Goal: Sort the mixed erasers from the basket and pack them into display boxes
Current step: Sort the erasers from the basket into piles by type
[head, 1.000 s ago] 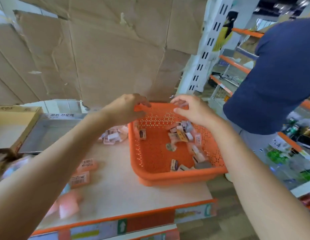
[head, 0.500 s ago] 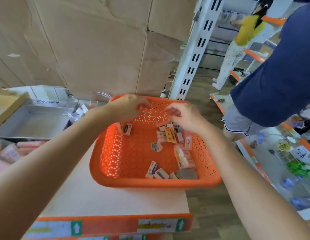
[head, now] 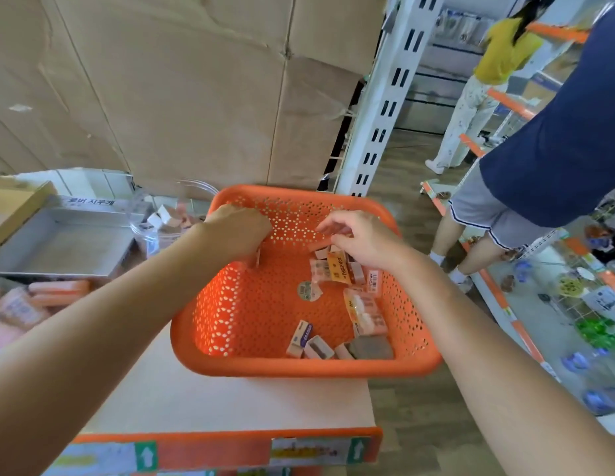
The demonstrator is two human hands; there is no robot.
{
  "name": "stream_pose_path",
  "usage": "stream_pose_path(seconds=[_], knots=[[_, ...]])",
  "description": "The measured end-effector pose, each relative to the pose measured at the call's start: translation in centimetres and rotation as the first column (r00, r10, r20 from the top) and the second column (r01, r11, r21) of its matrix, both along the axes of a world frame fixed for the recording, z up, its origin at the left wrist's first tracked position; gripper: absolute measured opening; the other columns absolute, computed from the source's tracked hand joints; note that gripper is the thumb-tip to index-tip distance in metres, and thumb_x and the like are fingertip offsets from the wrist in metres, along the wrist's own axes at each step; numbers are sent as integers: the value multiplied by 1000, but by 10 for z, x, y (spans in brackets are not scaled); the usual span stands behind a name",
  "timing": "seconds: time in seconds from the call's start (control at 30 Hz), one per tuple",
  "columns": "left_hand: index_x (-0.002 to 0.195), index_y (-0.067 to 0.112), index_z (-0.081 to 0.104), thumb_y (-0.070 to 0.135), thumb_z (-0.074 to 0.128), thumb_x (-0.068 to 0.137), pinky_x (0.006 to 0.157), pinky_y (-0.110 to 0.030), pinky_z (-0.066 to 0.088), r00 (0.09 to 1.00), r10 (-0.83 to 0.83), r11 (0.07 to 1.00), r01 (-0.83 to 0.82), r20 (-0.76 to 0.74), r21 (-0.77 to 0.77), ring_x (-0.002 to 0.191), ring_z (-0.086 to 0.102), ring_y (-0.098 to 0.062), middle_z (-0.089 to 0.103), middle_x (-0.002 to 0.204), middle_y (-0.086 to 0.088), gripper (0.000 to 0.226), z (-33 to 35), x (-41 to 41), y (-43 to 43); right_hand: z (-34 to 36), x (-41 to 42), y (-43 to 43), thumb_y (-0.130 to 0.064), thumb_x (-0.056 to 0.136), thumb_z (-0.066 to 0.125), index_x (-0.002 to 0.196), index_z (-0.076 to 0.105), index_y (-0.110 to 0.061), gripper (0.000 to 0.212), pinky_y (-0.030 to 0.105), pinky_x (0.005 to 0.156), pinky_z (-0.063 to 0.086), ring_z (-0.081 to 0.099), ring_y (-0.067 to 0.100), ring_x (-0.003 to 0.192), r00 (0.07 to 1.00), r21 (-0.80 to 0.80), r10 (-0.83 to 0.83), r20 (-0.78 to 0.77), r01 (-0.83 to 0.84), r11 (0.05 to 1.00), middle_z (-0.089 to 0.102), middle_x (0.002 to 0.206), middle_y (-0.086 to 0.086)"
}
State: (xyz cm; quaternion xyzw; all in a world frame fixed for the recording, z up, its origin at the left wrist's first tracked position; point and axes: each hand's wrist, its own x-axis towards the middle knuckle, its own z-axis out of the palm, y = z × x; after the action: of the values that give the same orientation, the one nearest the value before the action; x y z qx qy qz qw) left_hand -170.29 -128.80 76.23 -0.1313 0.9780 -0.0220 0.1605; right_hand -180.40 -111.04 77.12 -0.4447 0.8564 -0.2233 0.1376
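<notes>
Head view: left hand (head: pixel 238 231) fingers curled around a small eraser (head: pixel 257 259); right hand (head: pixel 362 240) fingers pinch another inside the perforated orange plastic basket (head: pixel 299 367) at the counter's (head: pixel 196 400) right edge.

The basket (head: pixel 309 364) is orange plastic, smooth and faintly glossy, its walls pierced all over with small holes, and the erasers (head: pixel 337 273) in it wear printed paper sleeves — some look film-wrapped and shiny. It sits on a shelf board (head: pixel 203 400) of pale, matt laminate. Behind stand cardboard sheets (head: pixel 182 87) — brown, matt, creased — and to the left a grey display box (head: pixel 62 245) with a dull card finish beside a clear plastic tub (head: pixel 154 221).
</notes>
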Motion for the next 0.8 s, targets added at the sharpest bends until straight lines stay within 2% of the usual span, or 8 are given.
stream_pose_path(seconds=[0.17,0.33,0.4,0.47,0.53,0.63,0.7,0.8], knots=[[100,13,67,14,71,75,88,-34,49,997,-70,985,74,34,-153,102,61,-24,67,104,-5,26,-1,5,-2,0,1,1,-7,94,48,112,62,-20,27,9,67,37,52,5,95,1000,8,-1,-15,1,1000,56,111,-7],[100,15,66,12,65,81,84,-30,48,986,-164,950,160,6,-267,100,61,-20,67,103,-2,19,1,6,0,1,5,3,-7,89,57,110,64,-17,24,21,80,46,56,7,91,999,46,49,-19,-48,998,62,102,-8],[101,15,64,17,63,82,84,-30,47,984,-171,960,154,-56,-235,101,61,-20,66,105,-2,19,-1,5,-2,2,7,2,-9,87,61,112,65,-18,27,16,72,42,54,5,87,995,139,96,-25,-91,986,62,100,-10],[102,13,61,22,61,84,85,-33,48,980,-138,982,116,-146,-149,103,60,-22,64,109,-3,19,0,4,-2,2,10,1,-13,84,65,119,62,-22,36,13,65,36,51,3,89,986,261,146,-79,-121,958,61,111,-9],[105,11,57,27,62,85,86,-35,46,965,-106,994,96,-241,-50,107,58,-24,61,114,-6,26,3,4,0,1,13,-1,-19,82,69,125,57,-24,46,17,70,40,53,7,97,974,355,181,-137,-123,927,59,121,-8],[115,10,50,36,62,85,86,-34,42,954,-68,993,92,-293,71,113,53,-25,55,123,-7,42,6,5,2,-2,16,-4,-29,76,74,128,53,-26,56,32,89,46,54,17,114,927,496,259,-273,-95,863,57,129,-4],[118,12,50,38,63,84,86,-34,42,950,-70,988,108,-306,108,111,53,-23,54,123,-4,45,5,4,1,-5,18,-6,-33,74,76,130,53,-24,60,34,91,44,54,22,115,903,551,295,-311,-82,830,58,128,0],[120,15,51,34,64,84,86,-33,43,936,-70,979,131,-346,155,108,53,-20,54,123,-2,43,2,4,-2,-9,20,-7,-30,75,75,127,55,-20,58,31,86,43,56,23,110,918,516,278,-281,-100,851,60,124,2]])
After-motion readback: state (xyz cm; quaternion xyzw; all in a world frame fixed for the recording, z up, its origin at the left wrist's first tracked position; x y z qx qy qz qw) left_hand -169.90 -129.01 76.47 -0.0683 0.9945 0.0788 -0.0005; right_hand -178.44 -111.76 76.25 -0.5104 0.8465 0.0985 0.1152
